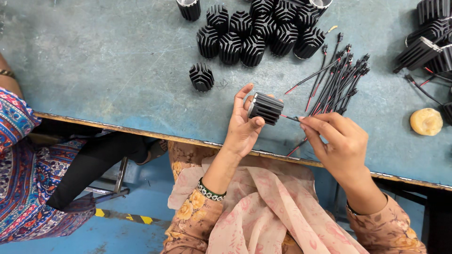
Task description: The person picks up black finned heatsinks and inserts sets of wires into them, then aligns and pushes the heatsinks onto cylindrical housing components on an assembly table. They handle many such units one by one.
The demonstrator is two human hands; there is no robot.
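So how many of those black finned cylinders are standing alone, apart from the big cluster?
1: a lone finned cylinder stands left of the cluster. The left hand holds another; more at the right edge are partly hidden.

We see a black finned heat sink (265, 108), a short ribbed cylinder, lying on its side above the near edge of the worktop (117, 70), its pale metal end face turned toward the left and its other end toward the right. A thin black cable (293, 118) with a red lead meets that right end, running out almost level. We cannot tell whether the cable's tip sits inside the heat sink or only touches it.
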